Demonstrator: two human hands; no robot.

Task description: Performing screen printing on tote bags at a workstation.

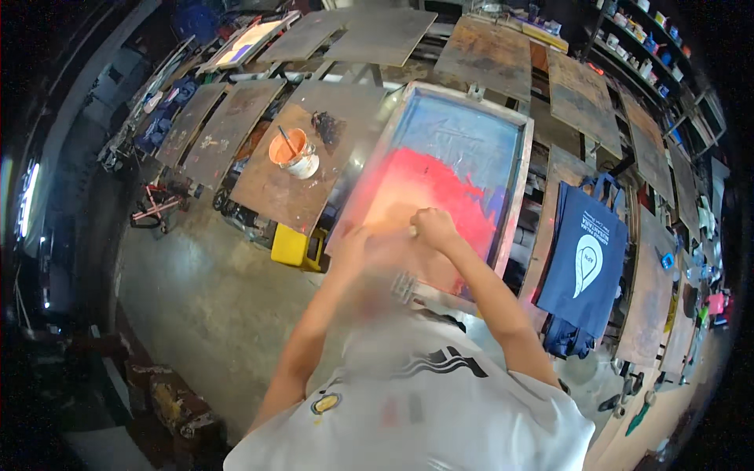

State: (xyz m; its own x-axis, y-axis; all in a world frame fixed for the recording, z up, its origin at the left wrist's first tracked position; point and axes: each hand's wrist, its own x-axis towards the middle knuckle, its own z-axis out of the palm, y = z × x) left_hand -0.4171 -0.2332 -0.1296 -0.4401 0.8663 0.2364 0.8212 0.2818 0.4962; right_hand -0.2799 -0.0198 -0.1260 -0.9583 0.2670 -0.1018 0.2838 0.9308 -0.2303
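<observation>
In front of me a screen-printing frame [525, 169] lies tilted, its blue mesh [448, 118] covered over the lower half with pinkish-red colour [463, 212] that turns orange to the left. My right hand [433, 226] is closed in a fist over the coloured part. A small pale end shows at its thumb side, but what it belongs to cannot be made out. By the frame's left edge is my left hand [353, 250]; its fingers are smeared, so their grip is unclear. A blurred patch hides the area just below the hands.
Left of the frame, a white bucket [302, 163] with orange paint and a stick stands on a brown board [271, 188]. A yellow plastic stool [294, 250] sits below. At right, a navy tote bag [585, 251] lies on a board. Several more boards and a bottle-filled shelf [644, 47] stand around.
</observation>
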